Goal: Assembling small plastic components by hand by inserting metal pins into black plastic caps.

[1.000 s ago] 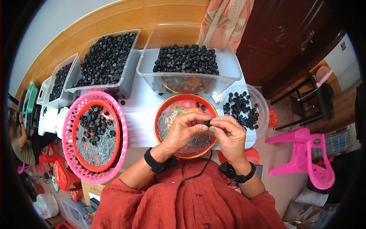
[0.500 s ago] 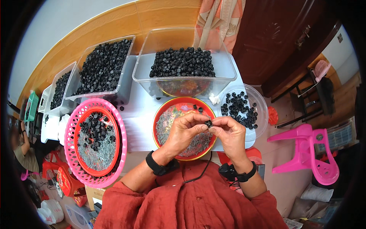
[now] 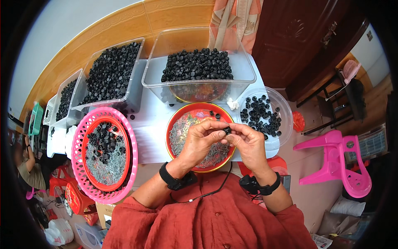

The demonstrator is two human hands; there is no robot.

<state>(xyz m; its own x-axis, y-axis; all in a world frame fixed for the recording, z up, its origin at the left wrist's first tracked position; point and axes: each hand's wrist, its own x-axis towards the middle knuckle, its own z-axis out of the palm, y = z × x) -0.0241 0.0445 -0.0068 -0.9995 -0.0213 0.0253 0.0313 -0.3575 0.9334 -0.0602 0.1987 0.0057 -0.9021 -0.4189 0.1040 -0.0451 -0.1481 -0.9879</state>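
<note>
A small round black plastic part (image 3: 226,130) is pinched between the fingertips of both my hands. My left hand (image 3: 201,141) grips it from the left, and my right hand (image 3: 248,145) closes on it from the right. Both hands are over a red round tray with a gold rim (image 3: 169,145). Many thin grey metal pins or screws (image 3: 182,135) lie in that tray, along with a few black parts (image 3: 212,113) near its far edge. Whether a pin sits in the held part is hidden by my fingers.
Clear bins of black parts (image 3: 199,66) (image 3: 110,74) stand along the table's back and left. A pink basket (image 3: 75,153) with a red tray is at left, and a clear round lid (image 3: 286,112) with black parts at right. A pink stool (image 3: 331,162) stands on the floor; a person (image 3: 31,166) sits far left.
My fingertips have shifted slightly around the black part, the fingers of both hands drawing closer together. The whole view has tilted a little. Both hands keep their hold.
</note>
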